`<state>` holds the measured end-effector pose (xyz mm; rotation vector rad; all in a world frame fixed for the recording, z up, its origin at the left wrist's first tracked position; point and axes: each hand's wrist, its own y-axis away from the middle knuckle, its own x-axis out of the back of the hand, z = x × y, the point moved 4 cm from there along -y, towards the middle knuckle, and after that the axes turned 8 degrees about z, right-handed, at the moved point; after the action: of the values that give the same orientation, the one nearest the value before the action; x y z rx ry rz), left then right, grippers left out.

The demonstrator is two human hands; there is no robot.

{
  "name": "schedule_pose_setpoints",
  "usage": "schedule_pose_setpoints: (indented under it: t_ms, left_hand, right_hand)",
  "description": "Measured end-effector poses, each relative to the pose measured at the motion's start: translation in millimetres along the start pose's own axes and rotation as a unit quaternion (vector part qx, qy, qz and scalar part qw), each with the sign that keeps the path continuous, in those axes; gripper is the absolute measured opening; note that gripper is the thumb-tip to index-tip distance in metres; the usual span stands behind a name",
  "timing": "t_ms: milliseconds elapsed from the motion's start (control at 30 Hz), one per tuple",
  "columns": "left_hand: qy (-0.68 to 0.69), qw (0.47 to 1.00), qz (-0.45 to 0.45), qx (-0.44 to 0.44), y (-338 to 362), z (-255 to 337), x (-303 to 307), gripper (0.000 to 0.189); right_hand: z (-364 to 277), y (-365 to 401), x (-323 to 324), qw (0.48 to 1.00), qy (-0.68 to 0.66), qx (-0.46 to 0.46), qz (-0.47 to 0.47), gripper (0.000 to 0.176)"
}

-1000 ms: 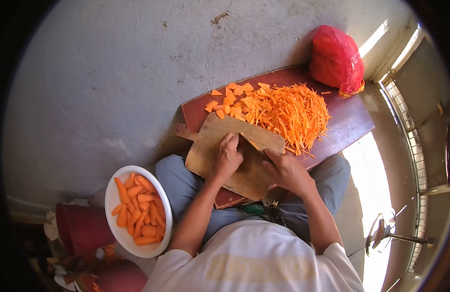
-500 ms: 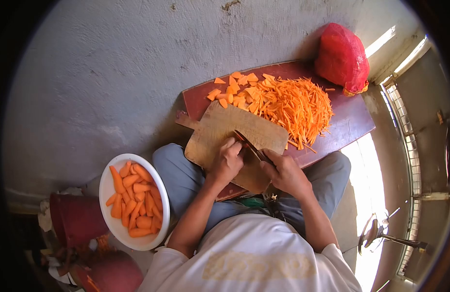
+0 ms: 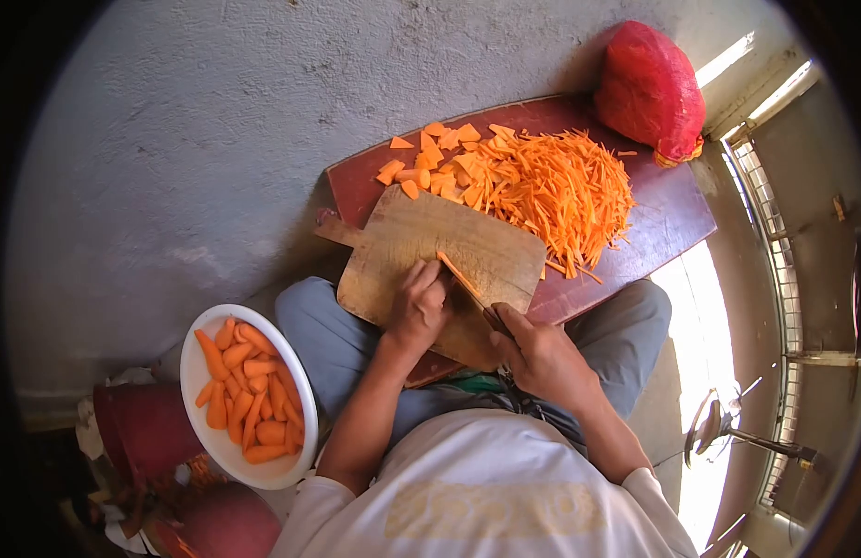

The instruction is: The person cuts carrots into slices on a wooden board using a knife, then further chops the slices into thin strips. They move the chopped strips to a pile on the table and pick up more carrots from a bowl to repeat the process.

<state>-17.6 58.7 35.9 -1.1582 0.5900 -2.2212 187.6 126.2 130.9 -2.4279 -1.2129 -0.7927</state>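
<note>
Carrot piece (image 3: 447, 265), head view: it was pinned flat on the wooden cutting board (image 3: 402, 242) laid across the lap, largely hidden beneath the left hand (image 3: 416, 307), whose grip was clenched down on it. The knife (image 3: 489, 314) was grasped in the closed grip of the right hand (image 3: 540, 358), with the blade set against the piece. The piece was judged light, stiff, brittle and slightly slippery, and best held from above, behind the blade. Cut strips (image 3: 560, 195) and chunks (image 3: 430, 158) were heaped on the dark red board (image 3: 663, 223). A white bowl (image 3: 267, 471) of carrot lengths (image 3: 249, 391) was seen beside the left knee. Faint print on the shirt (image 3: 486, 465) could not be read.
</note>
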Motion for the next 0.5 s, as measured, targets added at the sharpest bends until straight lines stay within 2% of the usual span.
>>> schedule_pose_setpoints:
  t_ms: [133, 300, 500]
  left_hand:
    - [0.018, 1.000, 0.014, 0.000, -7, 6, 4, 0.032]
    - [0.020, 0.999, 0.028, 0.000, -3, 2, 6, 0.031]
    - [0.035, 0.998, 0.061, 0.006, -6, 5, 5, 0.027]
  right_hand:
    - [0, -14, -8, 1.000, 0.015, -0.016, -0.014, 0.036]
    - [12, -48, -23, 0.999, 0.002, 0.032, 0.012, 0.035]
    - [4, -24, -13, 1.000, -0.008, -0.001, 0.006, 0.035]
